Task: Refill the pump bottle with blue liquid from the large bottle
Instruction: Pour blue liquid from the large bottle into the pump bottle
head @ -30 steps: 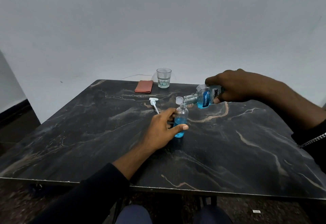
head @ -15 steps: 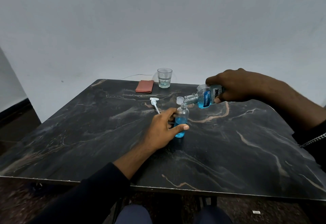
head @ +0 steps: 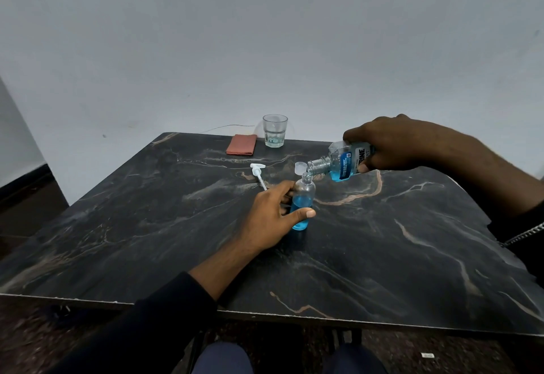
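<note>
Pump bottle [head: 303, 197] upright, L hand [head: 272, 216] gripping; R hand [head: 391, 144] tilting large bottle [head: 341, 163].

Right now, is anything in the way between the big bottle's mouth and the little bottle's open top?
Nothing visible is. The mouth of the large bottle hangs just over the open neck of the pump bottle. The pump lies on the table to its left, a cap behind, both clear.

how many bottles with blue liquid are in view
2. The small clear plastic pump bottle stands on the dark table in the left hand; the large clear labelled bottle is tilted over it in the right hand.
</note>
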